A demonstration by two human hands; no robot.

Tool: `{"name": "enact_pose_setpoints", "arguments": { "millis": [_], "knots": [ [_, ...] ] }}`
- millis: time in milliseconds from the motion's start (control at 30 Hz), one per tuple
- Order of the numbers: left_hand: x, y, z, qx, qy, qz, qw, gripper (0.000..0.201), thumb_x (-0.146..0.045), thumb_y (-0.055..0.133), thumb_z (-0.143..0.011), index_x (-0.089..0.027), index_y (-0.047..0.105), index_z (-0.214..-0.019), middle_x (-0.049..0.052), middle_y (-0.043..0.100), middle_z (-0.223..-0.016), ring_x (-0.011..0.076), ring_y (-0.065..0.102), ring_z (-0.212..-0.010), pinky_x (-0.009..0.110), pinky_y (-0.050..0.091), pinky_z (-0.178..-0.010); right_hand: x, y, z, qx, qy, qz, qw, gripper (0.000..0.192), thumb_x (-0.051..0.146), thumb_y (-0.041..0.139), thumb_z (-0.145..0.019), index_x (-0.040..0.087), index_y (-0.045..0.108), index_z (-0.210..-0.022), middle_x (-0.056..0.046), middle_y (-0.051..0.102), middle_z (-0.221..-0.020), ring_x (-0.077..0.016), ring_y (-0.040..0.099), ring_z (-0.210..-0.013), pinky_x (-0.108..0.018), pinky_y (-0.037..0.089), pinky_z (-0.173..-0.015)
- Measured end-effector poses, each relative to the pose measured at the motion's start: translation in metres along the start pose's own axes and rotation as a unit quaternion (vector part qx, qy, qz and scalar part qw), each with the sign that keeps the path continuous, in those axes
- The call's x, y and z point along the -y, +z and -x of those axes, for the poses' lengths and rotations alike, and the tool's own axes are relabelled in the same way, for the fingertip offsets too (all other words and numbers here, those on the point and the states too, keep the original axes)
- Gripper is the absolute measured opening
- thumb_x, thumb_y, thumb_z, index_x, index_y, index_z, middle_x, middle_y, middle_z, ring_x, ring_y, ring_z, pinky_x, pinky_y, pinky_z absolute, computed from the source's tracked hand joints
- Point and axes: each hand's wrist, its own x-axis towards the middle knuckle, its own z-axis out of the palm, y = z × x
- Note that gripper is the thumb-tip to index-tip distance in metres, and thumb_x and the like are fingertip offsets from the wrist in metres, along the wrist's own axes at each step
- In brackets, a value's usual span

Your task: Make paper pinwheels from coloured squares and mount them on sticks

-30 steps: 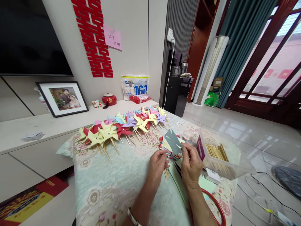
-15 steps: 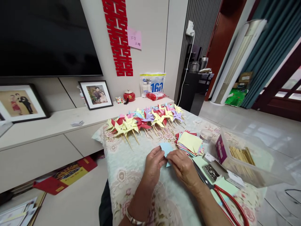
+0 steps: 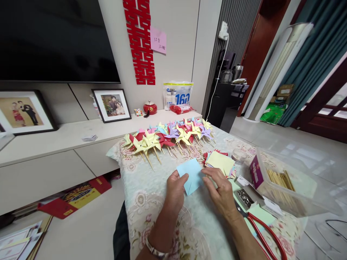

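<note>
A light blue paper square [image 3: 192,172] with a slit near its lower corner is pinched at its left edge by my left hand [image 3: 175,187], thumb on top. At its right edge is my right hand [image 3: 221,189], thumb and fingers apart, a fingertip close to or touching the paper. Beyond my right hand lies a stack of coloured paper squares [image 3: 220,161], a pale yellow one on top. Red-handled scissors [image 3: 251,216] lie beside my right forearm, their blades partly hidden by it. A small open box of metal fasteners [image 3: 245,198] sits next to them.
Several paper pinwheels [image 3: 168,137] on sticks lie along the table's far side. A clear plastic bin [image 3: 284,180] with wooden sticks [image 3: 282,178] stands at the right, near a round clear container [image 3: 239,155]. A floral tablecloth [image 3: 151,202] covers the table.
The blue paper, bent between both hands before, now lies opened out flat. My right hand has moved slightly right and its fingers have come apart; my left hand keeps hold.
</note>
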Motion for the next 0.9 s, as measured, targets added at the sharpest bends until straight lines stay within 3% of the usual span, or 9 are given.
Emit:
{"name": "enact_pose_setpoints", "arguments": {
  "millis": [133, 200, 300, 467, 567, 733, 900],
  "knots": [
    [-0.0040, 0.0020, 0.0025, 0.021, -0.016, 0.023, 0.999, 0.049, -0.023, 0.086, -0.052, -0.010, 0.070, -0.097, 0.012, 0.079, -0.085, 0.0304, 0.074, -0.084, 0.039, 0.057, -0.077, -0.0093, -0.0023, 0.0005, -0.085, 0.197, -0.089, 0.973, 0.033, 0.043, 0.060, -0.091, 0.020, 0.069, -0.112, -0.011, 0.072, -0.114, -0.0268, 0.064, -0.106, -0.041, 0.050, -0.090],
    [-0.0046, 0.0039, 0.0040, 0.032, -0.019, 0.023, 0.999, 0.050, -0.023, 0.087, -0.052, -0.010, 0.070, -0.097, 0.013, 0.079, -0.088, 0.0312, 0.075, -0.085, 0.040, 0.057, -0.079, -0.0108, -0.0018, 0.0001, -0.083, 0.273, -0.158, 0.945, 0.043, 0.050, 0.063, -0.087, 0.018, 0.067, -0.117, -0.012, 0.073, -0.115, -0.0276, 0.065, -0.107, -0.041, 0.051, -0.090],
    [-0.0038, 0.0060, 0.0047, 0.032, -0.009, 0.017, 0.999, 0.052, -0.024, 0.088, -0.051, -0.010, 0.070, -0.097, 0.013, 0.079, -0.087, 0.0320, 0.075, -0.086, 0.041, 0.057, -0.080, -0.0090, 0.0002, -0.0016, -0.065, 0.335, -0.241, 0.909, 0.050, 0.055, 0.070, -0.080, 0.018, 0.070, -0.114, -0.010, 0.075, -0.110, -0.0280, 0.067, -0.102, -0.039, 0.052, -0.086],
    [0.0004, 0.0063, 0.0036, 0.032, 0.001, 0.008, 0.999, 0.052, -0.025, 0.089, -0.051, -0.009, 0.070, -0.097, 0.013, 0.079, -0.087, 0.0316, 0.075, -0.083, 0.042, 0.057, -0.080, -0.0021, 0.0040, -0.0052, -0.040, 0.369, -0.342, 0.863, 0.055, 0.047, 0.084, -0.063, 0.018, 0.071, -0.108, -0.006, 0.077, -0.082, -0.0243, 0.070, -0.075, -0.035, 0.054, -0.068],
    [0.0018, 0.0063, 0.0044, 0.042, -0.002, -0.006, 0.999, 0.052, -0.026, 0.089, -0.052, -0.009, 0.070, -0.098, 0.014, 0.079, -0.088, 0.0317, 0.075, -0.084, 0.042, 0.057, -0.079, -0.0012, 0.0048, -0.0057, -0.048, 0.378, -0.359, 0.852, 0.055, 0.040, 0.087, -0.059, 0.019, 0.070, -0.107, -0.005, 0.078, -0.081, -0.0231, 0.070, -0.070, -0.035, 0.055, -0.065],
    [0.0011, 0.0069, 0.0071, 0.042, -0.025, -0.030, 0.998, 0.055, -0.030, 0.089, -0.053, -0.009, 0.072, -0.100, 0.014, 0.079, -0.088, 0.0312, 0.074, -0.084, 0.041, 0.057, -0.078, -0.0033, 0.0043, -0.0049, -0.067, 0.385, -0.364, 0.845, 0.052, 0.036, 0.087, -0.060, 0.019, 0.069, -0.106, -0.005, 0.078, -0.082, -0.0209, 0.070, -0.067, -0.033, 0.055, -0.063],
    [0.0041, 0.0050, 0.0063, 0.063, -0.040, -0.029, 0.997, 0.050, -0.032, 0.090, -0.054, -0.008, 0.073, -0.095, 0.013, 0.079, -0.083, 0.0304, 0.074, -0.077, 0.040, 0.057, -0.076, -0.0031, 0.0045, -0.0050, -0.048, 0.372, -0.346, 0.860, 0.048, 0.037, 0.086, -0.061, 0.019, 0.070, -0.102, -0.005, 0.079, -0.083, -0.0220, 0.071, -0.069, -0.033, 0.055, -0.063]
  ]
}}
